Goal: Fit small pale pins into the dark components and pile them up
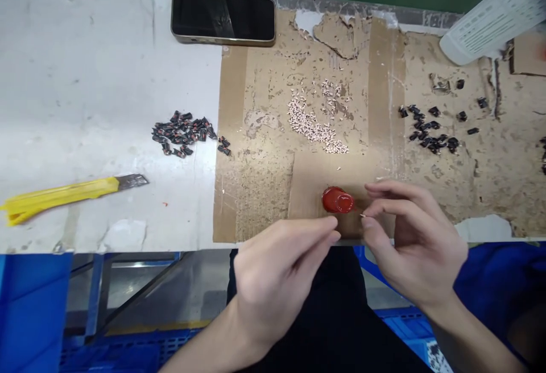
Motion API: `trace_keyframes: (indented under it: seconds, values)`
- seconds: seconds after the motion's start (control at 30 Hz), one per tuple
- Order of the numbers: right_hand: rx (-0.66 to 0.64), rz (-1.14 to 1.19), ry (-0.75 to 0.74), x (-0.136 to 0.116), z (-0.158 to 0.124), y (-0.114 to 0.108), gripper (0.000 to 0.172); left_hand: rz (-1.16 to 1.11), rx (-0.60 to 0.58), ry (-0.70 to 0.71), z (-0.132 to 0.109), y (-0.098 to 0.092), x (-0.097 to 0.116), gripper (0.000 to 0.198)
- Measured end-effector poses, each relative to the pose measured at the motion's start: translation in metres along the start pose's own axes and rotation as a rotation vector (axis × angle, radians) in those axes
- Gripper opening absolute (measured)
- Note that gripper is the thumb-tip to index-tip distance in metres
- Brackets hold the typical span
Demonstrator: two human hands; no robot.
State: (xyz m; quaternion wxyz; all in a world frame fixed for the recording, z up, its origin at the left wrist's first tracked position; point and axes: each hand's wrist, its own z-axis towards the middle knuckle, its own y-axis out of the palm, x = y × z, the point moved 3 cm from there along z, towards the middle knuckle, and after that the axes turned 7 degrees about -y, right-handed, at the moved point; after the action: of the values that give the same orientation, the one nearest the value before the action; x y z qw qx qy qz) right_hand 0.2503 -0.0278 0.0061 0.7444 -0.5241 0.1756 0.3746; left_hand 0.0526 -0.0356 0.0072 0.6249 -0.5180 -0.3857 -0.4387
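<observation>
Left hand [277,285] at lower centre, finger and thumb pinched together, no held item visible; red dome-shaped cap [336,200] just beyond; hands apart; right hand [412,242] pinching tiny pale sliver [362,215], likely feather-light, fragile, best held by its end.

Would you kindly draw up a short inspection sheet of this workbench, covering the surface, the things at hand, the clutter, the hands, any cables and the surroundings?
Surface: worn brown cardboard taped over a white bench top.
Things at hand: glossy red plastic cap just beyond the hands; tiny pale sliver at the right fingertips.
Clutter: small black-and-red parts, pale pink pieces, scattered black parts, yellow utility knife, black smartphone.
Hands: left hand bare, fingers beside the cap; right hand bare, fingers pinching the sliver.
Cables: nothing seen.
Surroundings: blue plastic crates below the bench; white ribbed object at far right.
</observation>
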Motion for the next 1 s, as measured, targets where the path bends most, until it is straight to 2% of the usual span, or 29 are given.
trace_keyframes:
  seconds: [0.1,0.27,0.53,0.6,0.67,0.83,0.9,1.0]
  values:
    - [-0.03,-0.147,-0.094,0.001,0.003,0.005,0.017,-0.025,0.019,-0.081,0.002,-0.009,-0.006,0.025]
    - [-0.036,-0.202,-0.148,-0.003,0.006,0.008,0.019,-0.087,0.016,-0.214,0.001,-0.015,-0.015,0.028]
    - [-0.061,-0.303,-0.246,-0.007,0.01,0.01,0.02,-0.147,-0.01,-0.222,0.001,-0.02,-0.013,0.033]
    - [-0.047,-0.205,-0.173,-0.01,0.011,0.006,0.019,-0.15,-0.047,-0.249,0.005,-0.018,-0.011,0.032]
    - [-0.04,-0.01,-0.035,-0.012,0.012,0.001,0.017,-0.221,-0.119,-0.329,0.009,-0.012,-0.008,0.028]
    - [-0.093,0.584,0.329,-0.013,0.007,-0.003,0.014,-0.606,-0.271,-0.568,0.021,0.01,0.001,0.017]
    - [-0.095,0.688,0.411,-0.012,0.004,-0.002,0.013,-0.702,-0.31,-0.625,0.022,0.016,0.002,0.016]
    - [-0.066,0.712,0.448,-0.011,0.002,-0.003,0.013,-0.76,-0.331,-0.68,0.022,0.02,0.002,0.014]
